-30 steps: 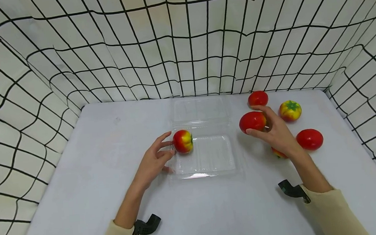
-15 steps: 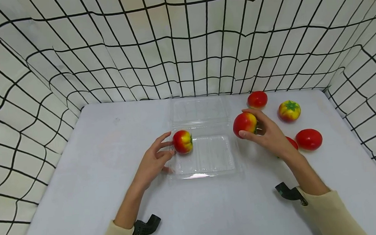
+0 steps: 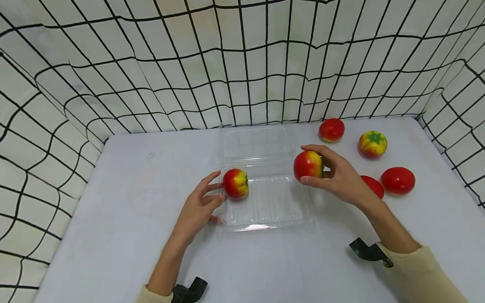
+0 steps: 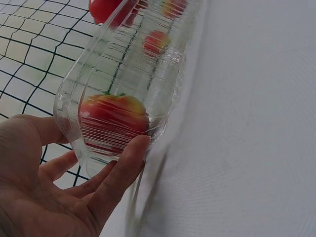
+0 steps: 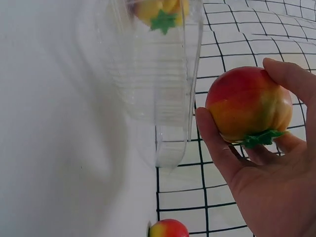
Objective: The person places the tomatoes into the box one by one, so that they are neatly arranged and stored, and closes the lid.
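Note:
A clear plastic clamshell box (image 3: 267,206) lies with its lid (image 3: 259,143) folded back, away from the person. Inside its left end sits a red-and-yellow tomato (image 3: 236,184). My left hand (image 3: 197,208) holds the box's left end, with thumb and fingers spread about the corner in the left wrist view. A second tomato (image 3: 308,165), glossy and with a green calyx, is gripped in my right hand (image 3: 339,177) above the box's right edge. In the right wrist view, thumb and fingers curl round this tomato (image 5: 249,106), calyx toward the palm.
Loose tomatoes lie on the white table (image 3: 251,273) at the right: one at the back (image 3: 331,130), a yellow-topped tomato (image 3: 372,144), a red tomato (image 3: 398,180) and one partly behind the right wrist (image 3: 372,185). Black wire mesh (image 3: 243,48) bounds the back and sides.
My right hand has carried its tomato leftward, from over the table to the box's right edge, and turned it so more yellow shows. My left hand and the box stay put.

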A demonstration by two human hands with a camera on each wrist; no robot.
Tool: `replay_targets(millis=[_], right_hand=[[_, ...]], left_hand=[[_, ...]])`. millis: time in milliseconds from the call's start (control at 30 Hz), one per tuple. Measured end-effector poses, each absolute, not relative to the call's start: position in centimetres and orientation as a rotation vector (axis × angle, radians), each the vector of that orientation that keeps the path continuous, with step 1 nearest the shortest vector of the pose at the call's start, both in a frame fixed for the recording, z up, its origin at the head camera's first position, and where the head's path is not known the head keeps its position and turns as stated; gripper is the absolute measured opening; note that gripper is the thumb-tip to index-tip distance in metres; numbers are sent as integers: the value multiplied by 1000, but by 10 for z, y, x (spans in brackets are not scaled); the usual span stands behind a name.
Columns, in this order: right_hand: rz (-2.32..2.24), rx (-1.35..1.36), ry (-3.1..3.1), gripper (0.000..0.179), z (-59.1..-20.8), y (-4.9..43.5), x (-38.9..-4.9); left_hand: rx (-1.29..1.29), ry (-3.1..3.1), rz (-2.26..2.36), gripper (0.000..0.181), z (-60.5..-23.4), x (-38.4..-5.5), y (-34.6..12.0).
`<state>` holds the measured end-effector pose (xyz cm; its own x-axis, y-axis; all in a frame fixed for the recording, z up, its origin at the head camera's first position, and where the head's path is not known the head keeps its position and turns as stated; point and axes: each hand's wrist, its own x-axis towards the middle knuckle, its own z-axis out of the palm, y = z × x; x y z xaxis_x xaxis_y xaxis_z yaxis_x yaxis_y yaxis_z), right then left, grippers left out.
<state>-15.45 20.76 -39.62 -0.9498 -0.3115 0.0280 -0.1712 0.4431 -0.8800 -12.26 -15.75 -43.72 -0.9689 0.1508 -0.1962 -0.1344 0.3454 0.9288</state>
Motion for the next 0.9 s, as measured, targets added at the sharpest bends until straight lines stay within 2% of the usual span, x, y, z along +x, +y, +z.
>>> replay_targets(millis=[233,533,900], right_hand=[[-1555,-524,2542,72,-398,199,-152],[-1586,-611,2467,76,-397,192,-151],[-1617,-708,2358,72,-397,180,-144]], left_hand=[[27,2366,1664,66,-436,-123,-157],[23,2366,1665,67,-437,-123,-157],[45,2330,1687,63,-432,-123,-160]])
